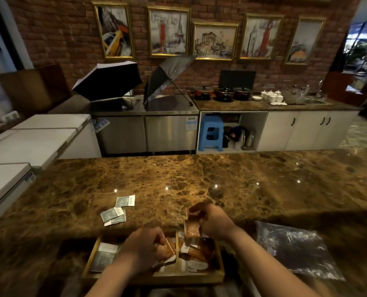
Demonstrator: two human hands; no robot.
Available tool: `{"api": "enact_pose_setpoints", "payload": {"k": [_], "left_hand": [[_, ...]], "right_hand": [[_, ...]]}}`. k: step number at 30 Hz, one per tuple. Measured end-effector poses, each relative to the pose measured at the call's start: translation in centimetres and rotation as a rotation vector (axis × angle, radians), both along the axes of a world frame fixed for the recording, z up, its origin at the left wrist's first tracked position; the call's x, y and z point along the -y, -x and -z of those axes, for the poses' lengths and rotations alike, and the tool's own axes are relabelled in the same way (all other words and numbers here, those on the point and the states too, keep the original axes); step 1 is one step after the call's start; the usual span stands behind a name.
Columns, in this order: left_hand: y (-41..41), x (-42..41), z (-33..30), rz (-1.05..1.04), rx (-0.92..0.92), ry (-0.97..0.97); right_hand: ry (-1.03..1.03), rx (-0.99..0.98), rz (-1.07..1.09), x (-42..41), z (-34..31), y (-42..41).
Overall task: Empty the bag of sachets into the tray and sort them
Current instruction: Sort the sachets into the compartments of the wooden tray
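Observation:
A wooden tray (154,276) with compartments sits on the marble counter near me. Its left compartment holds grey-green sachets (105,255); the middle and right ones hold brown sachets (199,251). My left hand (142,251) is down in the middle compartment, its fingers closed on a brown sachet (164,250). Above the tray's far right corner, my right hand (212,222) grips several brown sachets (191,229). Three grey-green sachets (116,212) lie loose on the counter beyond the tray. The clear plastic bag (296,249) lies flat to the right.
The brown marble counter (221,179) stretches wide ahead and to both sides. Beyond it are white chest freezers (28,142) on the left, steel units with two open umbrellas, and a back counter with pots and cups.

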State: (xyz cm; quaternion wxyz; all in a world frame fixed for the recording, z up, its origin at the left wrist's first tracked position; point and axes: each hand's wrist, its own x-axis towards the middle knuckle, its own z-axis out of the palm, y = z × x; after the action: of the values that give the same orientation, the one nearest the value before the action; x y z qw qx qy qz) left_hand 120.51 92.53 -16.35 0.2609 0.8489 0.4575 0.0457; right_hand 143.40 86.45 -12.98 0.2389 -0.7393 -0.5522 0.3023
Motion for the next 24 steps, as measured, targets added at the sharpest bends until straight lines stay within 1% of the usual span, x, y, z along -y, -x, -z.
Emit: {"api": "enact_pose_setpoints", "payload": {"k": [2, 4, 7, 9, 10, 11, 14, 16, 19, 21, 24], "left_hand": [[-0.3, 0.6, -0.7, 0.052, -0.032, -0.044], [-0.2, 0.9, -1.4, 0.049, -0.017, -0.073], [0.5, 0.8, -2.0, -0.019, 0.082, -0.138], [1.3, 0.3, -2.3, -0.090, 0.132, -0.169], [1.8, 0.1, -2.4, -0.108, 0.146, -0.191], [2.3, -0.2, -2.6, -0.120, 0.159, -0.203], [4.1, -0.9, -2.9, -0.192, 0.233, -0.169], [5.5, -1.7, -3.1, -0.260, 0.282, -0.137], [7.8, -3.3, -3.1, -0.336, 0.351, -0.080], [8.9, -4.3, -2.9, -0.380, 0.303, -0.094], [10.0, -5.8, -1.8, -0.363, 0.192, -0.142]], "right_hand": [[-0.018, 0.015, -0.015, 0.6, -0.6, 0.2], [-0.029, 0.027, -0.069, 1.0, -1.3, 1.0], [-0.051, 0.016, -0.105, 1.4, -1.6, 2.9], [-0.022, -0.025, -0.109, 1.7, -1.8, 4.4], [0.010, -0.016, -0.128, 1.9, -1.7, 5.1], [0.033, 0.012, -0.150, 1.9, -1.4, 5.7], [0.079, 0.252, -0.184, 2.0, -1.4, 7.0], [0.003, 0.357, -0.176, 1.7, -1.6, 7.3], [-0.130, 0.369, -0.174, 0.8, -2.3, 7.9], [-0.145, 0.362, -0.182, 0.0, -2.4, 8.2], [-0.113, 0.373, -0.162, -0.8, -2.2, 8.7]]}}
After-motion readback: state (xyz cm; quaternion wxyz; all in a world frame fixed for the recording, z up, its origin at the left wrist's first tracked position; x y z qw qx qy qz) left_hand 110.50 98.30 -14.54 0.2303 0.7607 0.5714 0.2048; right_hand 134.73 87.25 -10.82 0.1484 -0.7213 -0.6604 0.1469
